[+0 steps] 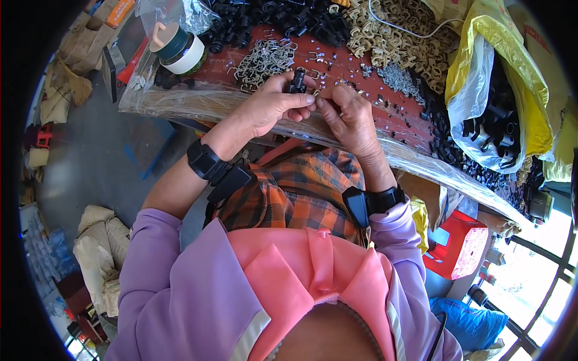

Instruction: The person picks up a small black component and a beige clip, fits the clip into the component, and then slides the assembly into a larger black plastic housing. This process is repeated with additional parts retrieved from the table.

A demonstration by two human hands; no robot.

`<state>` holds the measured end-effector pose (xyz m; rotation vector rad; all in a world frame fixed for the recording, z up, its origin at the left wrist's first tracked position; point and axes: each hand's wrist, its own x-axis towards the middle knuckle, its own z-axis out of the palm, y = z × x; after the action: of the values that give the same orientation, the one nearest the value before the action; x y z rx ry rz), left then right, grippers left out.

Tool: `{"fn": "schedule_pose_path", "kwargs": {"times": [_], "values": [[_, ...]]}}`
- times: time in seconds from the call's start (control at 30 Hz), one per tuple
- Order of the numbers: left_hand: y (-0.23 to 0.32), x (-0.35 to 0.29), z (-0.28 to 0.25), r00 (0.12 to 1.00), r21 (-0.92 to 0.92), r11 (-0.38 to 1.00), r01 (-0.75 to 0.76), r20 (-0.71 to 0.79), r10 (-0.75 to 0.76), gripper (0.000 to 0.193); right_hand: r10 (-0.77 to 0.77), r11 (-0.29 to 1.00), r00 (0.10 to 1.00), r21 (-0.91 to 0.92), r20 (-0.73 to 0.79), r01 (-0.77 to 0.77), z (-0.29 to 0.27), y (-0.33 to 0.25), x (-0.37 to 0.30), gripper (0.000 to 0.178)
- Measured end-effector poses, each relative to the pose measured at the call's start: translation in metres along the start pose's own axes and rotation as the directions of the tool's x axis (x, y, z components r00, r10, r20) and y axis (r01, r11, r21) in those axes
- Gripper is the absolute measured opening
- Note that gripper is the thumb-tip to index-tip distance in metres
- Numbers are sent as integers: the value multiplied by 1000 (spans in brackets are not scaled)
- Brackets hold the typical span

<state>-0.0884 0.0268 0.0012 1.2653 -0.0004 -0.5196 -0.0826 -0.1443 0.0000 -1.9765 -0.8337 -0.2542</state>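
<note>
Above the table's near edge, my left hand [280, 99] grips a small black plastic fitting [298, 80], which stands up between the thumb and fingers. Close against it on the right, my right hand [349, 111] pinches a small brass-coloured piece [316, 93] at the fitting's side. The fingers hide part of that piece, so its exact shape is unclear. Just beyond my left hand lies a pile of U-shaped metal clips [263, 62] on the red tabletop [337, 57].
Black fittings [289, 21] and tan plastic parts [391, 30] are heaped at the back. Small silvery pieces [401, 82] lie to the right. A yellow bag [545, 114] of black parts sits far right. A lidded cup [179, 51] stands at the left corner.
</note>
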Motion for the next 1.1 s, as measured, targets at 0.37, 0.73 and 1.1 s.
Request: {"fn": "schedule_pose_path", "kwargs": {"times": [0.37,0.73,1.1], "values": [[-2,-4,8,983,-363,923,128,172,-68,25,39,999,992,29,-120,-35,-5,-3,-12,10],[-12,-6,11,985,-163,974,159,90,-146,29,8,980,999,-200,-35,-15,-11,-13,-12,17],[-8,-6,16,985,-67,987,146,105,-139,30,106,952,993,-285,-46,-114,-5,-15,-12,15]]}}
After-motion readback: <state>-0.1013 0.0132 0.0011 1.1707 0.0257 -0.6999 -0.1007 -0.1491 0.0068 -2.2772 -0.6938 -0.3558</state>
